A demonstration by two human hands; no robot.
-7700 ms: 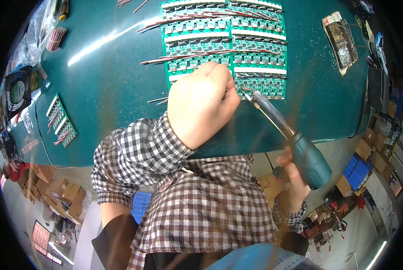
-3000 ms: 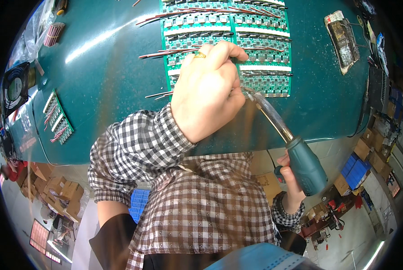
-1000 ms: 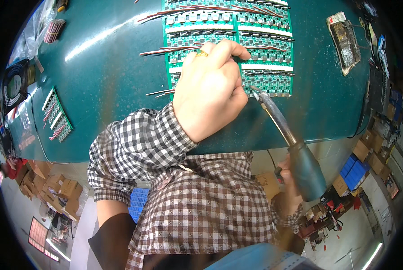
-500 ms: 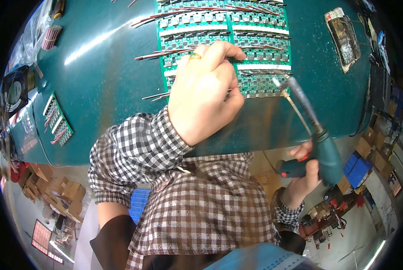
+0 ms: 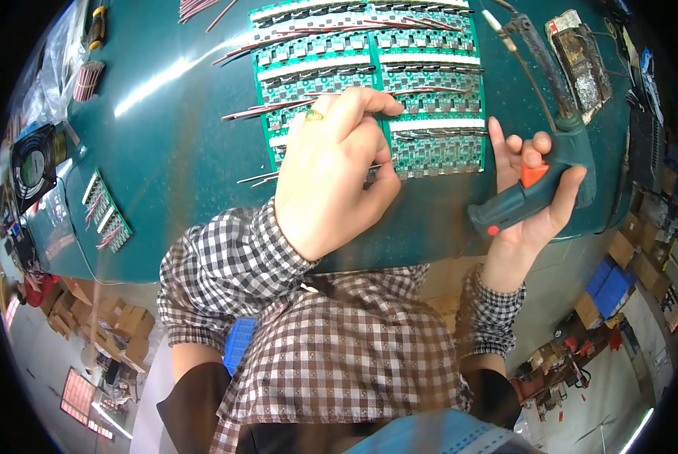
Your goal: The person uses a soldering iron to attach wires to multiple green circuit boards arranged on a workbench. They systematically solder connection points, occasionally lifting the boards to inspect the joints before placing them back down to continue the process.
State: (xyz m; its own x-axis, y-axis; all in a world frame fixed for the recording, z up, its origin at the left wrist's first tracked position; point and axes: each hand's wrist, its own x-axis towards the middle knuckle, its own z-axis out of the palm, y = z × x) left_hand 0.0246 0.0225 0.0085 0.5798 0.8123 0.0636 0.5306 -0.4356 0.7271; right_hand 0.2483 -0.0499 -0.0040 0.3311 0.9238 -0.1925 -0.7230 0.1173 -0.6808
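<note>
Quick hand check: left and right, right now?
Left hand: fingers curled over the circuit boards; whether it pinches a wire cannot be told.
Right hand: closed on the green soldering gun.

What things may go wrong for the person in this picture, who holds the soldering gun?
1. The soldering gun in the right hand has its metal front raised beside the right edge of the circuit boards; if it is hot, bringing it near the bare left hand might burn the skin.
2. Thin wires jut past the boards' left edge; the left sleeve could perhaps catch and shift them.
</note>
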